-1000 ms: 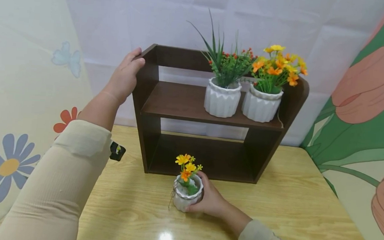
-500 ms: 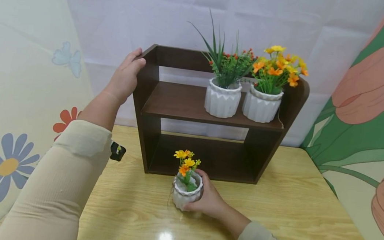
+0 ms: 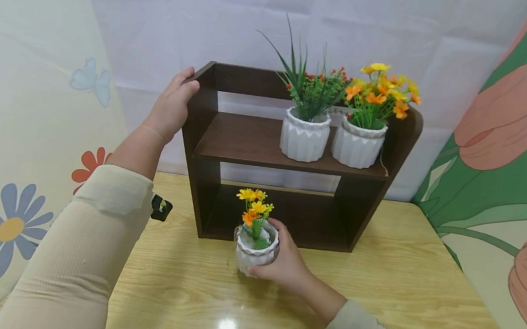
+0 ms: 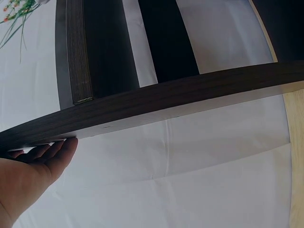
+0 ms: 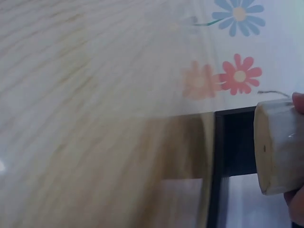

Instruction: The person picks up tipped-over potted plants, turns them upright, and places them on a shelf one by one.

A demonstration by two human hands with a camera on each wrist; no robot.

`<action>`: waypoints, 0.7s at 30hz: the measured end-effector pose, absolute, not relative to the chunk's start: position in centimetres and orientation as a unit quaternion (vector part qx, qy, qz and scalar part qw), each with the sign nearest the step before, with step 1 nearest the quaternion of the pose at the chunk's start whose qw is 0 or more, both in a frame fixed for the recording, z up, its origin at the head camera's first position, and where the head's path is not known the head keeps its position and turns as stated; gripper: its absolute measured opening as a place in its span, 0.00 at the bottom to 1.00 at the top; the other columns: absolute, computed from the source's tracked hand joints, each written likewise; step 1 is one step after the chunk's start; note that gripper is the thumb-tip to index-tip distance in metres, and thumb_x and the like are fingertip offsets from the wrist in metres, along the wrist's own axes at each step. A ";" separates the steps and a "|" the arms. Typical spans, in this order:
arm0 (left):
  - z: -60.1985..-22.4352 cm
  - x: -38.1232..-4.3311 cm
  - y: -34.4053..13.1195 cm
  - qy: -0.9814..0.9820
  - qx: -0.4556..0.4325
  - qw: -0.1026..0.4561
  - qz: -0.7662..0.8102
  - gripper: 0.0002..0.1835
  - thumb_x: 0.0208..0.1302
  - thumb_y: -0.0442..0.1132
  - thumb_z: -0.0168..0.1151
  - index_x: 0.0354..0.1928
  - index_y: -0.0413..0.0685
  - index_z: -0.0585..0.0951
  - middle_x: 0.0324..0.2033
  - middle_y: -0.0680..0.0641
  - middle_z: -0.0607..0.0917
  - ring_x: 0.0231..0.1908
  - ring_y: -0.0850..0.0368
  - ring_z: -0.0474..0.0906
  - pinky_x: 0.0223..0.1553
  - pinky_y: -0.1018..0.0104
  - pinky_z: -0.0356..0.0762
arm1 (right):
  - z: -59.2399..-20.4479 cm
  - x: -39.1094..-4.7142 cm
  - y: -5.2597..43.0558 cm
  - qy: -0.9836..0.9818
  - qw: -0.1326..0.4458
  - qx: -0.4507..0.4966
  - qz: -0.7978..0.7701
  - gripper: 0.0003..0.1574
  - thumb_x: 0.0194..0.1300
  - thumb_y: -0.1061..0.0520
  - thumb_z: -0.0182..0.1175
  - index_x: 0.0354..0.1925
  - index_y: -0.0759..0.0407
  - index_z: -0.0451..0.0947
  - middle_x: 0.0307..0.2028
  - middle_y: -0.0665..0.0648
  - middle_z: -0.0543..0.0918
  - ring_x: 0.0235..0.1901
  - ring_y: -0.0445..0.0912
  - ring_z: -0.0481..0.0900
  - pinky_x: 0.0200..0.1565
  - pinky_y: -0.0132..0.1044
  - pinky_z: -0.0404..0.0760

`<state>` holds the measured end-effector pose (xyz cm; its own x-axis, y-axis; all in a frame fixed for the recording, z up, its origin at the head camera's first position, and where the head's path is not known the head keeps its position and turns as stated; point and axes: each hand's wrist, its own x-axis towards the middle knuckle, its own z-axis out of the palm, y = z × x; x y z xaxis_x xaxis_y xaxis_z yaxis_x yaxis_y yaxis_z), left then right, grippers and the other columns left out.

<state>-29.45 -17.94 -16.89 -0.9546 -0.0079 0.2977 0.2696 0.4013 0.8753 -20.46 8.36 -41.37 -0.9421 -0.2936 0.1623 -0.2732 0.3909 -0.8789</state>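
My right hand point(image 3: 284, 261) grips a small white ribbed flowerpot point(image 3: 256, 260) from its right side. Yellow and orange artificial flowers point(image 3: 255, 209) stand up out of it. In the right wrist view the pot's pale underside point(image 5: 264, 148) shows, clear of the tabletop, with fingers at the frame's right edge. The pot is in front of the lower compartment of a dark brown two-tier shelf point(image 3: 247, 138). Up at the shelf's left side panel, my left hand point(image 3: 171, 106) holds the upper edge. The left wrist view shows its fingers point(image 4: 64, 154) against that panel point(image 4: 142, 107).
On the upper tier, toward the right, are a white pot point(image 3: 305, 139) with grass and red berries and another white pot point(image 3: 359, 145) with orange and yellow flowers. A small black object point(image 3: 161, 207) shows beside the left sleeve. The wooden table point(image 3: 401, 283) meets patterned walls.
My right hand has lifted the flowerpot off the table and moved it slightly forward, toward the shelf. My left hand stays on the side panel.
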 end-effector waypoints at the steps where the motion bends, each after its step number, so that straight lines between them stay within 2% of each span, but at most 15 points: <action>1: -16.9 -29.4 -17.9 -0.827 -0.079 0.128 -0.541 0.33 0.75 0.55 0.31 0.79 0.59 0.44 0.79 0.51 0.45 0.75 0.50 0.46 0.75 0.49 0.45 | -41.0 -20.4 8.3 0.834 0.007 -0.170 -0.526 0.70 0.33 0.54 0.82 0.71 0.45 0.56 0.64 0.55 0.70 0.62 0.52 0.71 0.63 0.56 0.69; 21: -16.8 -29.3 -18.0 -0.832 -0.081 0.126 -0.534 0.33 0.75 0.55 0.31 0.79 0.59 0.43 0.79 0.51 0.44 0.76 0.51 0.43 0.75 0.49 0.43 | -32.6 -19.6 6.7 0.850 -0.065 -0.155 -0.499 0.69 0.33 0.52 0.83 0.71 0.45 0.57 0.62 0.53 0.71 0.59 0.52 0.73 0.58 0.54 0.74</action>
<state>-29.29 -17.96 -16.80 -0.9549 -0.0002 0.2971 0.2701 0.4156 0.8685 -19.63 6.67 -32.58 -0.9432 -0.1991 0.2659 -0.3292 0.4531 -0.8285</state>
